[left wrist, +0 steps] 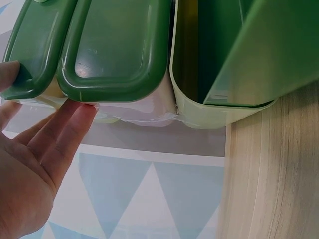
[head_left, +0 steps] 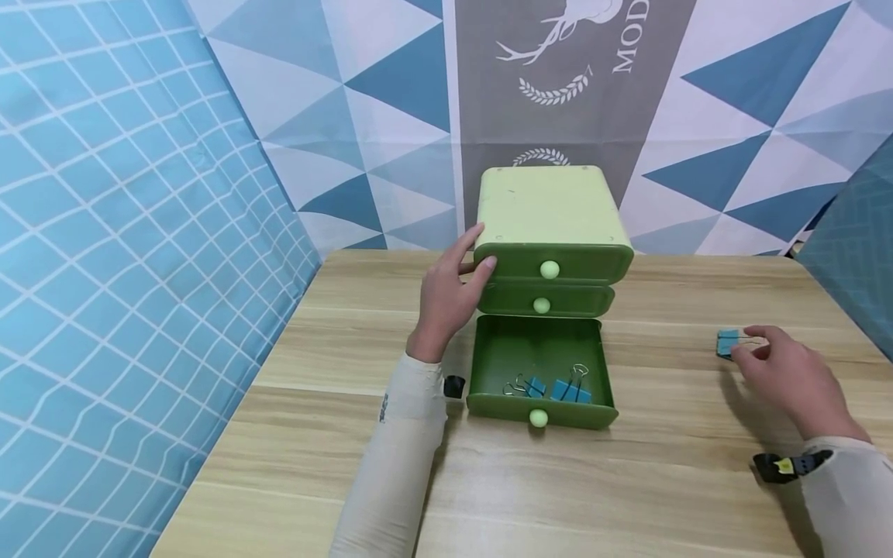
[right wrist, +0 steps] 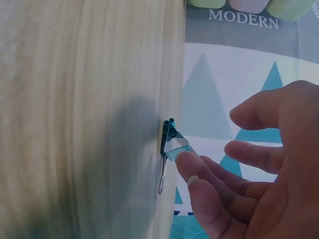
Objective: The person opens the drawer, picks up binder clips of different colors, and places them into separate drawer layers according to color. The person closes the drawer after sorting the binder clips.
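A small drawer unit [head_left: 551, 205] with a pale yellow-green body and green drawer fronts stands on the table. My left hand [head_left: 449, 298] holds its upper left corner, thumb on the top drawer front [left wrist: 40, 50] and fingers against the side. The bottom drawer [head_left: 533, 349] is pulled far out, with blue binder clips [head_left: 570, 390] lying near its front. Off to the right, my right hand [head_left: 791, 372] pinches the wire handle of another blue binder clip [head_left: 728, 342] with thumb and finger. In the right wrist view this binder clip [right wrist: 174, 142] is at the tabletop.
The wooden table [head_left: 335, 434] reaches back to a wall covering [head_left: 391, 132] with triangles and a deer print. A blue checked sheet [head_left: 139, 232] hangs along the left. The middle drawer [head_left: 509, 298] is closed, with a round knob.
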Demonstrator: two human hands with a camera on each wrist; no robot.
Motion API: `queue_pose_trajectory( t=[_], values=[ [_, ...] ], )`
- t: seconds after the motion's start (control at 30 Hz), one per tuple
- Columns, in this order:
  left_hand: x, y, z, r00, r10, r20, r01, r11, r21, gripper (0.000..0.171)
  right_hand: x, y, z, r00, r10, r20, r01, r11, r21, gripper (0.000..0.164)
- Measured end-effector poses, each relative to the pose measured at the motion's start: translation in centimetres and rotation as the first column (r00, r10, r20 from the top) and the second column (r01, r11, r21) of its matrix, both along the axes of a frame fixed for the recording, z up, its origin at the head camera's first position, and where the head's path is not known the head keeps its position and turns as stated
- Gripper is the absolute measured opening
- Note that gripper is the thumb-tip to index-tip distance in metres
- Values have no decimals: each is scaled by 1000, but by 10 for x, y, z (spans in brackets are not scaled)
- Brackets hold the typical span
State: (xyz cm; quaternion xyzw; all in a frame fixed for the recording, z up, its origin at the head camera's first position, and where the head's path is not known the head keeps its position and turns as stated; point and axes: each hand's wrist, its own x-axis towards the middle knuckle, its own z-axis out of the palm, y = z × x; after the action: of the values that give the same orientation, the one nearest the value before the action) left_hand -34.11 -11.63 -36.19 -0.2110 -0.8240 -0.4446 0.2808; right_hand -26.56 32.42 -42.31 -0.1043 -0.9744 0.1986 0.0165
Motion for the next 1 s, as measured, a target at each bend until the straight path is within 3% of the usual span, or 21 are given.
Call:
queue_pose_trajectory(
  t=[0.37,0.63,1.0],
  values=[
    [-1,-1,0,1000,2,-2,-2,1000,5,50,-8,6,0,999,-42,22,42,999,-11,71],
    [-1,0,-1,1000,-5,3,5,1000,-5,51,-14,15,-11,995,-81,50,83,996,-24,68],
    [-1,0,-2,1000,8,1,-8,1000,-6,50,-17,19,-13,997,-66,-34,65,998,-15,42]
  ],
)
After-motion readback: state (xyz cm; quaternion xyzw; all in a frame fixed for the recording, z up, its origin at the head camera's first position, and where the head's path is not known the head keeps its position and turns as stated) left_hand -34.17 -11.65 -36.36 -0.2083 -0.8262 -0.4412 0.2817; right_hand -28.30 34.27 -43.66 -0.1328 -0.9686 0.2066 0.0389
